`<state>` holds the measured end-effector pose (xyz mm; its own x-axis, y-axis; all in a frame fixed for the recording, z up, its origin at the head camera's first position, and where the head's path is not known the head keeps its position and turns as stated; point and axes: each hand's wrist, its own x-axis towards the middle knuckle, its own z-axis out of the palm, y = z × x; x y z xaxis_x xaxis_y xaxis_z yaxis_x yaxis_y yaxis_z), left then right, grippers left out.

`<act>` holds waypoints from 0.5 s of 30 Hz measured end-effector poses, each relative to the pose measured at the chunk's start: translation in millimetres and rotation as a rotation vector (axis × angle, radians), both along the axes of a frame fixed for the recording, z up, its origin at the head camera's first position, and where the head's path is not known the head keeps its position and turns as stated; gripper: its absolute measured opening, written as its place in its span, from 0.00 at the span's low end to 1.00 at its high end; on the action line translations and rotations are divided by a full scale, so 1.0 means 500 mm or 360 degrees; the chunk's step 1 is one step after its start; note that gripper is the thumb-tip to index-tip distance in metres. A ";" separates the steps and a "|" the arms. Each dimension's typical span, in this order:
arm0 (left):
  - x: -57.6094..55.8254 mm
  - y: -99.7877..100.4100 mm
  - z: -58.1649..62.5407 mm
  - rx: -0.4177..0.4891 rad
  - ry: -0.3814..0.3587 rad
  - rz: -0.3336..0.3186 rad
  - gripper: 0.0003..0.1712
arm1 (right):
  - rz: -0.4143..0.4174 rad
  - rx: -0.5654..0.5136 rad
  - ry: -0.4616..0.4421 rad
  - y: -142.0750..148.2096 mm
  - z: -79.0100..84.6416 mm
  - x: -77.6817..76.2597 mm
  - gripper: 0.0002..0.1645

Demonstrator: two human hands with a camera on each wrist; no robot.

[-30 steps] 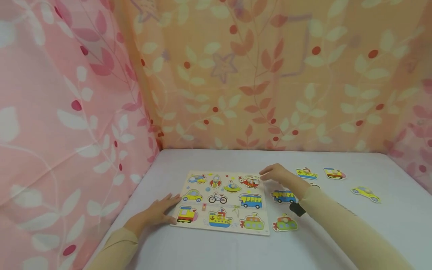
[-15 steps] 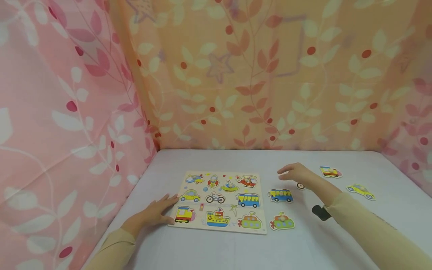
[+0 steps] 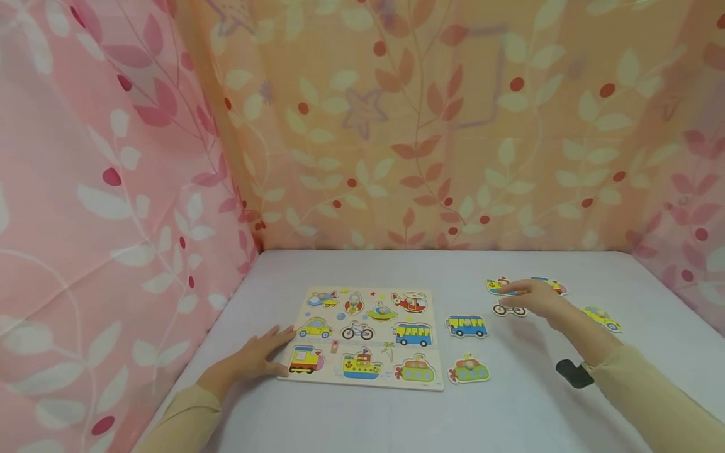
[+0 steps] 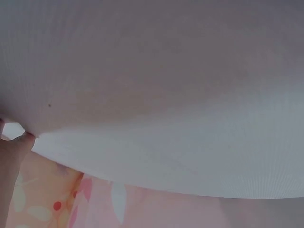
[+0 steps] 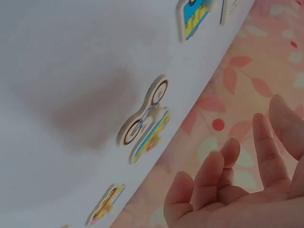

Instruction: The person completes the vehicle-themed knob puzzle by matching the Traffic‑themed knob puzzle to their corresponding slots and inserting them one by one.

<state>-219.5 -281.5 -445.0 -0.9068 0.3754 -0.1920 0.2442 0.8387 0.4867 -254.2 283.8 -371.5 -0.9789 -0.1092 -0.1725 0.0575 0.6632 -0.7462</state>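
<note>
Right hand (image 3: 538,299) empty, fingers (image 5: 269,154) loosely parted near bicycle piece (image 3: 509,309) | left hand (image 3: 255,357) spread at puzzle board (image 3: 334,365) | step: likely pickup; next: pinch

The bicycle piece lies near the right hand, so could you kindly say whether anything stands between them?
Nothing visible stands between the right hand and the bicycle piece; the boat piece lies just beyond it, not in between.

Blue and yellow bus piece (image 3: 467,326), green submarine piece (image 3: 469,370), yellow car piece (image 3: 603,318), cream board (image 3: 333,365) with multicoloured vehicle pictures, white table (image 3: 340,428), orange curtain (image 3: 396,119) with pale leaves and red dots, pink curtain (image 3: 113,239) with white leaves
</note>
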 end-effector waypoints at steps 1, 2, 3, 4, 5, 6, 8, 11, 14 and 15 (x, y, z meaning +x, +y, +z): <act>-0.001 0.001 0.001 -0.0004 -0.0002 0.0003 0.51 | 0.0000 0.0010 0.0033 0.009 0.001 0.004 0.32; -0.002 0.001 0.001 -0.0012 0.0004 -0.0006 0.51 | -0.0003 0.0013 0.0062 0.016 0.000 0.008 0.31; -0.002 0.001 0.002 -0.0023 0.0007 -0.0007 0.51 | -0.0006 0.0023 0.0091 0.024 0.000 0.011 0.31; -0.002 0.000 0.001 -0.0031 0.0013 -0.0009 0.51 | -0.0016 0.0032 0.0109 0.032 0.000 0.015 0.31; -0.002 0.000 0.003 -0.0034 0.0017 -0.0009 0.52 | -0.0033 0.0036 0.0114 0.040 0.000 0.017 0.31; -0.003 -0.001 0.003 -0.0040 0.0022 -0.0011 0.51 | -0.0046 0.0042 0.0114 0.048 -0.001 0.020 0.31; -0.003 -0.001 0.004 -0.0046 0.0027 -0.0012 0.51 | -0.0076 0.0038 0.0105 0.066 -0.003 0.025 0.32; -0.003 -0.001 0.005 -0.0053 0.0020 -0.0011 0.51 | -0.0132 0.0031 0.0077 0.094 -0.007 0.032 0.34; -0.004 0.000 0.003 -0.0058 0.0016 -0.0016 0.52 | -0.0197 0.0032 0.0070 0.122 -0.015 0.040 0.37; -0.004 0.000 0.003 -0.0057 0.0014 -0.0015 0.52 | -0.0229 0.0027 0.0061 0.131 -0.018 0.042 0.38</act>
<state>-221.7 -281.5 -443.5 -0.9048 0.3772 -0.1975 0.2564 0.8531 0.4544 -233.0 349.2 -380.3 -0.9902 0.0350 -0.1354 0.1244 0.6629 -0.7383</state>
